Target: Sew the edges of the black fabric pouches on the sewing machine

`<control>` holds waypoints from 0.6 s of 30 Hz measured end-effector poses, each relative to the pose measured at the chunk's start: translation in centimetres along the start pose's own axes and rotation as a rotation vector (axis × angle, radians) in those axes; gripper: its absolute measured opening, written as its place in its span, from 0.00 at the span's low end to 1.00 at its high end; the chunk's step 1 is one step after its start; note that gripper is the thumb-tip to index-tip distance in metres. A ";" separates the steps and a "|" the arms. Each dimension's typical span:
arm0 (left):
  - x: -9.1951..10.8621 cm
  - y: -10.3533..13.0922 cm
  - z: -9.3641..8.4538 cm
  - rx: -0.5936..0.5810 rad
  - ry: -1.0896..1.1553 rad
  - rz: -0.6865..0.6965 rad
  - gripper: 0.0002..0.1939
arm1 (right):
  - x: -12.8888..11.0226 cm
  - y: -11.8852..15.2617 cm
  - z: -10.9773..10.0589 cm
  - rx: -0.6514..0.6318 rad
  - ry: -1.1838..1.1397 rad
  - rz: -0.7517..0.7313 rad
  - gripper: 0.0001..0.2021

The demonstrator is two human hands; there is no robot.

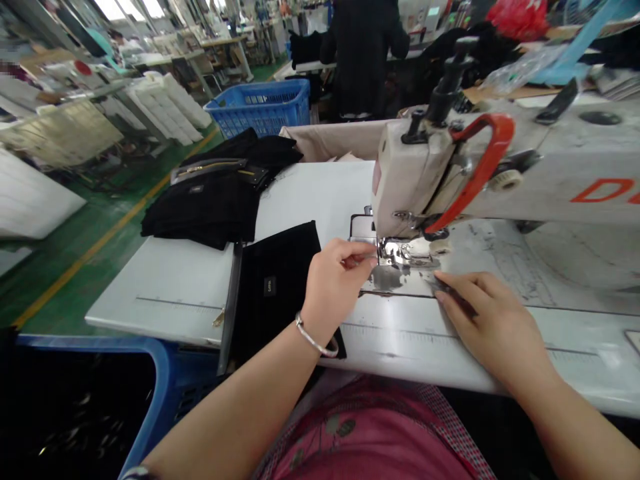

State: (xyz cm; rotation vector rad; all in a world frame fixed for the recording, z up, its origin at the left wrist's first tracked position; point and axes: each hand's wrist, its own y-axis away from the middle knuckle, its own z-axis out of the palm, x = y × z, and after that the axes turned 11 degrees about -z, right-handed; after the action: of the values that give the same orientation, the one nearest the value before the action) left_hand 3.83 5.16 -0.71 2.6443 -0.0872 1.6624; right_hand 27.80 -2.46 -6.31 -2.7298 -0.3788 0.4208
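Fingers of the left hand (pixel 333 280) met, or nearly met, thumb to forefinger, just left of the presser foot (pixel 395 255); whether they pinched anything thin, I could not tell. The right hand (pixel 493 323) had its thumb and forefinger slightly apart at the right end of the metal plate (pixel 387 279). So the foot lay between the hands, nearer the left, while the sewing machine (pixel 407 180) ran lengthwise off to the right. Left of the left wrist, a black cloth piece (pixel 287 267) lay flat on the worktop (pixel 305 190), its long side running away from the body. Beyond it sat a black cloth pile (pixel 210 207), then a blue basket (pixel 260 110).
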 end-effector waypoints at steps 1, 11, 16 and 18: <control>-0.3 -1.2 1.0 -0.007 0.003 -0.048 0.08 | -0.2 -0.2 0.1 -0.015 0.002 -0.010 0.19; -1.6 -4.2 5.3 0.149 -0.135 0.048 0.04 | -0.6 -0.7 0.1 -0.018 0.027 -0.034 0.19; -1.5 -4.8 5.7 0.182 -0.194 0.114 0.05 | -0.8 -0.7 0.1 -0.019 0.037 -0.030 0.19; -1.3 -4.6 5.5 0.190 -0.201 0.124 0.04 | -0.7 -0.7 0.0 -0.013 0.026 -0.029 0.19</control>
State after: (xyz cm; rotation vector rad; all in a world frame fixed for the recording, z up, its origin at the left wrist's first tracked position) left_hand 8.48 9.57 -4.23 3.0007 -0.1019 1.5001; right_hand 26.97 -2.07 -5.88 -2.7362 -0.4145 0.3762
